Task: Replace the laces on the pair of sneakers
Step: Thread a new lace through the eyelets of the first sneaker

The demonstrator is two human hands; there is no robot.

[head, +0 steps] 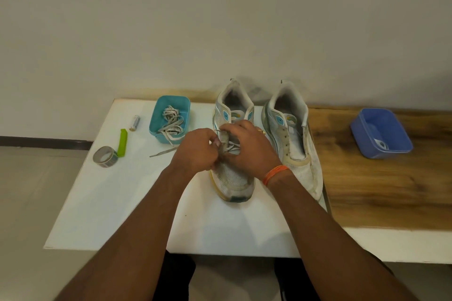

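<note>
Both hands work on the left sneaker (232, 178), which stands on the white bench (117, 203) with its toe toward the person. The right sneaker (293, 144) stands just beside it with its eyelets bare. The left hand (199, 149) pinches the lace (228, 145) between thumb and fingertips at the near-left row of eyelets. The right hand (247, 148) curls over the tongue from the other side; it seems to hold the lace too, though its fingertips are hidden. A loose lace end (162, 152) trails across the bench toward the teal tub (168, 105), which holds more laces.

The step looks like feeding or drawing the lace through an eyelet, though whether it is going in or coming out cannot be told. To do it well, grip close to the tip so it stays stiff, and steady the eyelet edge with the other hand. Pull each crossing flat without twisting, and keep both ends even. The shoe could slide, so press it lightly down on the bench.

A blue tub (401, 146) sits well apart on the right; tape (105, 157), a green clip (122, 143) and a battery (135, 123) lie to the left.
</note>
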